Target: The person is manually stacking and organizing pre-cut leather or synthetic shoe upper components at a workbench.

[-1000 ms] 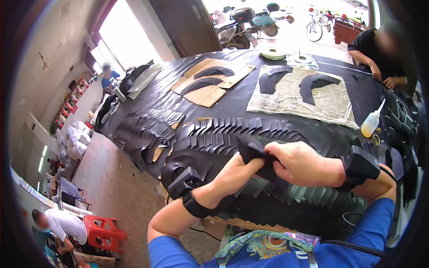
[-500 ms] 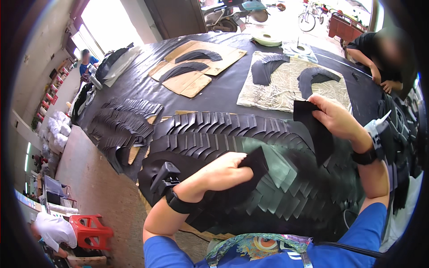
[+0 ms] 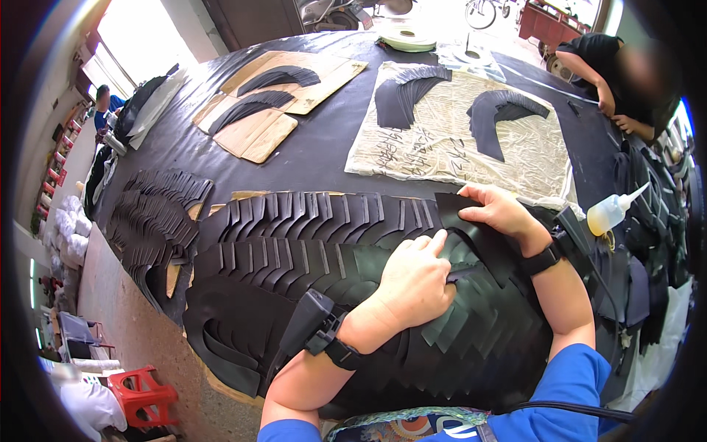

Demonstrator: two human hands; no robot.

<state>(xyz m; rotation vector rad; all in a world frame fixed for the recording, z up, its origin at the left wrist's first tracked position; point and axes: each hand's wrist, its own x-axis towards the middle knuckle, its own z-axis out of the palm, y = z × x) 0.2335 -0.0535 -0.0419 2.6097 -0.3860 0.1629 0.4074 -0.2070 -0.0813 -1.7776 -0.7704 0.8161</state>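
My right hand (image 3: pixel 502 215) pinches the top edge of a curved, black leather-like piece (image 3: pixel 482 247), thumb in front. Close beside it, my left hand (image 3: pixel 418 280) is closed with its index finger pointing along that piece. A dark edge sticks out by its curled fingers, but I cannot make out what they hold. Under both hands lie overlapping rows of similar black pieces (image 3: pixel 309 258), fanned like scales. The nearer right rows (image 3: pixel 479 324) look greenish in the light. Larger black curved pieces (image 3: pixel 239 317) lie left of my left forearm.
Fanned black pieces rest on cardboard (image 3: pixel 261 140) and on a pale wrapped board (image 3: pixel 449 158). A squeeze bottle (image 3: pixel 610 212) stands right of my right wrist. A tape roll (image 3: pixel 406 38) sits at the far edge. Another person (image 3: pixel 626 88) works at far right. A red stool (image 3: pixel 143 398) stands lower left.
My left hand has moved right and up, from apart to close beside the right hand. My right hand has come slightly left and lower in the picture, still gripping its black piece. The view has shifted.
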